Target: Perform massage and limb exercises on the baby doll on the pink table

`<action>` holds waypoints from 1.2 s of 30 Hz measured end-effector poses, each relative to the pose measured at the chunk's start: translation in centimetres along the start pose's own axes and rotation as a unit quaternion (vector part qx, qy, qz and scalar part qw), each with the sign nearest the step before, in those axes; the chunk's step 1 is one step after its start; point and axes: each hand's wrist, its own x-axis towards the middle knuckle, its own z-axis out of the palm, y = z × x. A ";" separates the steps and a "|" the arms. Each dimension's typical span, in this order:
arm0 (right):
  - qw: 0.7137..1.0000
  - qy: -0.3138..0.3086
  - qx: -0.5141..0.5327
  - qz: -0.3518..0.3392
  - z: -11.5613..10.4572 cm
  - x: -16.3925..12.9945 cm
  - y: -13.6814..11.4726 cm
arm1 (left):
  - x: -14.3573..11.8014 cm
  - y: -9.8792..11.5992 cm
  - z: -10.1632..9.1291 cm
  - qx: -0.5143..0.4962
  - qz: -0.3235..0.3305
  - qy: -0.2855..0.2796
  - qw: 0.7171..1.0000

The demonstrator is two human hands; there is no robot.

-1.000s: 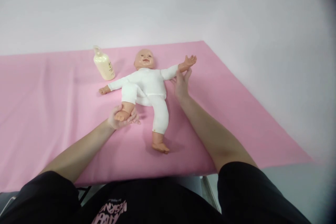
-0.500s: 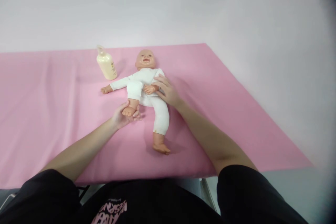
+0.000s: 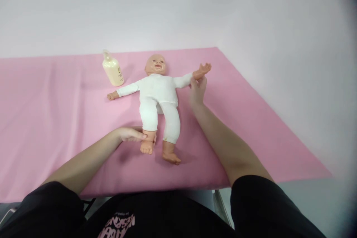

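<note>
A baby doll (image 3: pixel 158 89) with a white cloth body lies on its back, head away from me and both arms spread wide. My left hand (image 3: pixel 134 134) is closed around the ankle of the leg on the left, thumb on top and fingers partly hidden beneath. That leg is stretched toward me beside the other one. At the right, my right hand (image 3: pixel 198 88) grips the doll's forearm near the wrist, holding the arm out to the side with its small palm upward.
A pale yellow pump bottle (image 3: pixel 113 71) stands left of the doll's head. Pink cloth (image 3: pixel 245 137) covers the table, creased on the left. Behind the table rises a white wall (image 3: pixel 178 7). The table's front edge runs close to my body.
The doll's bent leg has been straightened toward me by my left hand. My right hand has carried the doll's arm from across its belly out to the right.
</note>
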 end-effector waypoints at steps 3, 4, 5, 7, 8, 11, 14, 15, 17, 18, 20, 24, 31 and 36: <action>0.990 0.060 0.045 0.119 -1.1 1.0 1.1 | 0.0 -0.4 -0.4 0.029 -0.005 -0.006 1.000; 0.985 0.071 0.057 0.147 -1.3 1.1 1.4 | 0.0 -0.5 -0.5 0.035 -0.003 -0.011 0.999; 0.983 0.072 0.062 0.160 -1.5 1.2 1.5 | 0.0 -0.5 -0.6 0.039 0.002 -0.016 0.999; 0.986 0.059 0.055 0.147 -1.4 1.0 1.4 | 0.0 -0.5 -0.5 0.030 0.021 -0.026 0.999; 0.990 0.048 0.044 0.124 -1.3 0.9 1.2 | 0.1 -0.4 -0.4 0.018 0.037 -0.033 0.999; 1.000 0.003 -0.004 0.013 -0.3 0.0 0.2 | 0.3 0.1 -0.1 -0.041 0.108 -0.038 0.993; 0.990 -0.067 -0.063 -0.105 0.7 -1.3 -0.9 | 0.6 0.6 0.0 -0.109 0.161 0.008 0.981; 0.980 -0.098 -0.087 -0.146 1.0 -1.8 -1.3 | 0.6 0.8 0.0 -0.128 0.168 0.028 0.977; 0.941 -0.179 -0.148 -0.244 1.3 -2.8 -1.9 | 0.7 0.9 0.0 -0.157 0.171 0.061 0.971; 0.915 -0.221 -0.177 -0.289 1.4 -3.3 -2.2 | 0.7 1.0 0.1 -0.165 0.170 0.072 0.969; 0.855 -0.297 -0.231 -0.357 1.4 -4.1 -2.6 | 0.8 1.0 0.2 -0.173 0.165 0.087 0.967; 0.776 -0.374 -0.321 -0.393 1.4 -4.7 -3.0 | 1.0 1.1 0.7 -0.182 0.158 0.113 0.964; 0.769 -0.390 -0.344 -0.372 1.5 -4.8 -3.2 | 1.2 0.9 0.5 -0.178 0.155 0.118 0.965; 0.884 -0.279 -0.242 -0.286 1.6 -3.9 -2.7 | 0.6 0.3 -0.3 -0.105 0.108 0.031 0.988</action>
